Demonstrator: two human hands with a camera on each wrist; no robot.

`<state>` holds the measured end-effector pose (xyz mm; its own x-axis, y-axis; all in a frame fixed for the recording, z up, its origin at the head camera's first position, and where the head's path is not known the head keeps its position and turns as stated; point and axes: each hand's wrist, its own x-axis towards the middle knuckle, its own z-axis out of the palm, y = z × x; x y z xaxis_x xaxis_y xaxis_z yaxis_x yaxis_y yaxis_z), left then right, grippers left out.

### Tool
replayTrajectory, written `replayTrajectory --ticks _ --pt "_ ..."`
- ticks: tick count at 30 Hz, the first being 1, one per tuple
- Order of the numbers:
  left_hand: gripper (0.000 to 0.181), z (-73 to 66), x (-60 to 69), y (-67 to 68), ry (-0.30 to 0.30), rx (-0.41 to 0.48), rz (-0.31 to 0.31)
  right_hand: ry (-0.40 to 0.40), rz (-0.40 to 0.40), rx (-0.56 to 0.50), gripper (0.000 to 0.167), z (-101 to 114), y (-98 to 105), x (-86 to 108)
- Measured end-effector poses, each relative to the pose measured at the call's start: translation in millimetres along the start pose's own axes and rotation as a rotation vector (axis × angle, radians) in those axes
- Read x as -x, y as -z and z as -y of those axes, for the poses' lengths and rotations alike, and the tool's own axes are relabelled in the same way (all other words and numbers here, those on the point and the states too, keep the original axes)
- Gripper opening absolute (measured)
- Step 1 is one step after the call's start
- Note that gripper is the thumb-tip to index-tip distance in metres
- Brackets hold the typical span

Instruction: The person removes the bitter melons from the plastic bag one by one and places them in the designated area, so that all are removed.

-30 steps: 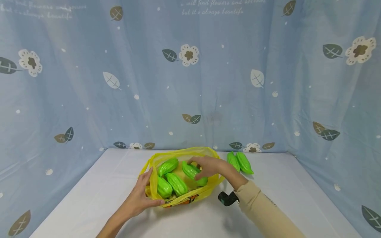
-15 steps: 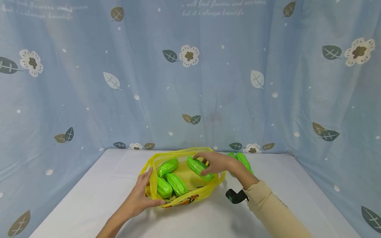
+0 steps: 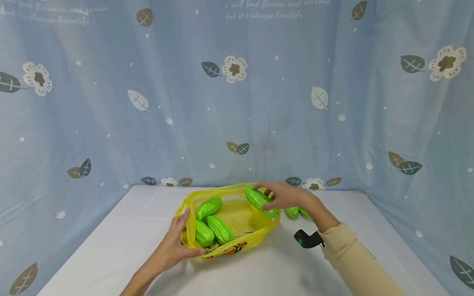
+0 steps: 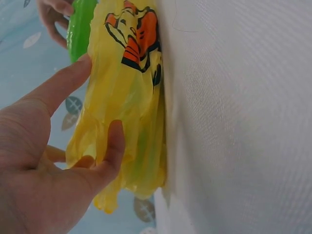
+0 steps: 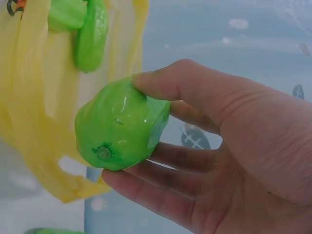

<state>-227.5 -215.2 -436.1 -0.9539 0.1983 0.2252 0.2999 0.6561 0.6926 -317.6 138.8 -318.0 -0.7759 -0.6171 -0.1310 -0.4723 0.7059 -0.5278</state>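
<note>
My right hand (image 3: 283, 195) holds a shiny green bitter melon (image 3: 257, 199) at the right rim of a yellow plastic bag (image 3: 259, 236). In the right wrist view, the thumb lies on one side of this bitter melon (image 5: 117, 126) and the fingers on the other. My left hand (image 3: 174, 242) holds the bag's left edge, keeping its mouth wide. Its thumb and fingers bend about the yellow film (image 4: 117, 92) in the left wrist view. Several more bitter melons (image 3: 219, 229) lie together inside the bag's left half.
Beyond the right wrist, two bitter melons (image 3: 291, 211) lie on the white tabletop (image 3: 103, 246), partly hidden by that arm. A black device (image 3: 307, 238) sits at the right wrist. A blue patterned curtain (image 3: 237, 115) hangs behind and at both sides.
My right hand has lifted the bitter melon from inside the bag up and to the right, to the bag's rim. The left hand has stayed in place.
</note>
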Motion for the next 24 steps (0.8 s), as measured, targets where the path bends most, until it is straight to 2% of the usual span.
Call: replayTrajectory --ticks 12,24 --pt "0.123 -0.7 -0.5 0.1 -0.020 -0.007 -0.019 0.001 -0.046 -0.008 0.062 -22 15 18.8" --pt "0.123 0.1 -0.2 -0.1 -0.006 -0.004 -0.013 -0.027 -0.087 -0.024 0.063 -47 27 34.4"
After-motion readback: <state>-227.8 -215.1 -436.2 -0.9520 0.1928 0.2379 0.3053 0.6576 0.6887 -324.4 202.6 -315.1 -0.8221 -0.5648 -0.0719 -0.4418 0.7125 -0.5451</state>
